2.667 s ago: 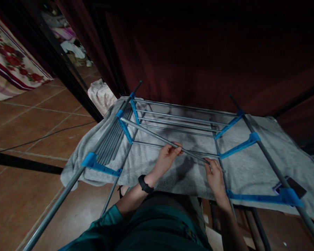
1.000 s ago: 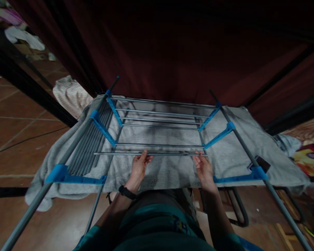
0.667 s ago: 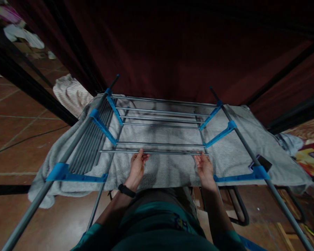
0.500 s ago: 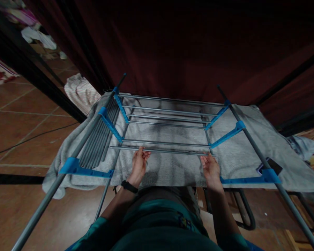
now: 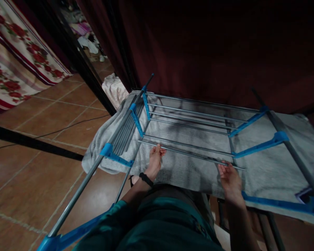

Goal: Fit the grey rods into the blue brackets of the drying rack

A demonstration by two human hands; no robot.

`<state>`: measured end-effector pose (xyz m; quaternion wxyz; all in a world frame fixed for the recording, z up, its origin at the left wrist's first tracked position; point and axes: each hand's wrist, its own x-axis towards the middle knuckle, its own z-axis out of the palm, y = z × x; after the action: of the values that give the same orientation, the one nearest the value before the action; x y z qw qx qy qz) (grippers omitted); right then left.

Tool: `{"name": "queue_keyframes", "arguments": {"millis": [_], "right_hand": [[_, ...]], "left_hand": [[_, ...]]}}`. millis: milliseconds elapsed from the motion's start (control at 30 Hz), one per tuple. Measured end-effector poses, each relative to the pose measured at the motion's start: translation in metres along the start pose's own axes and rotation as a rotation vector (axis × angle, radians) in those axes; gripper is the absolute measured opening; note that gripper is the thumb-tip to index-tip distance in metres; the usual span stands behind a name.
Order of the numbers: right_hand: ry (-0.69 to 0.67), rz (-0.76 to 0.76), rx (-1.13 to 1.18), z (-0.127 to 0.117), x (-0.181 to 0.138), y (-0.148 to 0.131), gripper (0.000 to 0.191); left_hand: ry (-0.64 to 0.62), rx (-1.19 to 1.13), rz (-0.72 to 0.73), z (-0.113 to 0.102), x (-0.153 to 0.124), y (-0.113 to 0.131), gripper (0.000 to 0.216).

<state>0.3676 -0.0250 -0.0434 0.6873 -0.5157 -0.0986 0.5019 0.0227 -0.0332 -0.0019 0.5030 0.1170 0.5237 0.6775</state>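
Note:
A thin grey metal rod (image 5: 188, 153) is held level in both my hands, just in front of the crossbars of a rack with blue plastic brackets. My left hand (image 5: 155, 158) pinches it near its left end, thumb and fingers closed. Close to its right end, my right hand (image 5: 229, 176) grips it, fingers curled underneath. The rod's left tip lies beside the lower end of a blue bracket (image 5: 137, 122); its right tip reaches past the right inner tube. Several crossbars (image 5: 191, 127) span the rack behind it, between the left brackets and the right bracket (image 5: 261, 145).
Loose grey rods (image 5: 127, 130) lie bundled at the left on a grey blanket (image 5: 199, 179). The rack's long left tube (image 5: 78, 193) and right tube (image 5: 295, 160) flank me. A phone (image 5: 302, 195) lies at the right. A cable (image 5: 65, 131) crosses the tiled floor.
My view has turned left, so the rack appears farther right and a floral curtain shows. The rod has shifted slightly right relative to the brackets, still in both hands.

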Motion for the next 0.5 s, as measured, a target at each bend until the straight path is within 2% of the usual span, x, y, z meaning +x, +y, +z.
{"name": "queue_keyframes", "arguments": {"millis": [233, 500], "right_hand": [[-0.013, 0.017, -0.054, -0.003, -0.002, 0.006, 0.015], [-0.013, -0.006, -0.047, -0.01, 0.007, 0.002, 0.013]], "left_hand": [[0.023, 0.033, 0.052, -0.004, 0.003, 0.003, 0.043], [0.119, -0.049, 0.074, -0.016, 0.019, 0.02, 0.041]]}}
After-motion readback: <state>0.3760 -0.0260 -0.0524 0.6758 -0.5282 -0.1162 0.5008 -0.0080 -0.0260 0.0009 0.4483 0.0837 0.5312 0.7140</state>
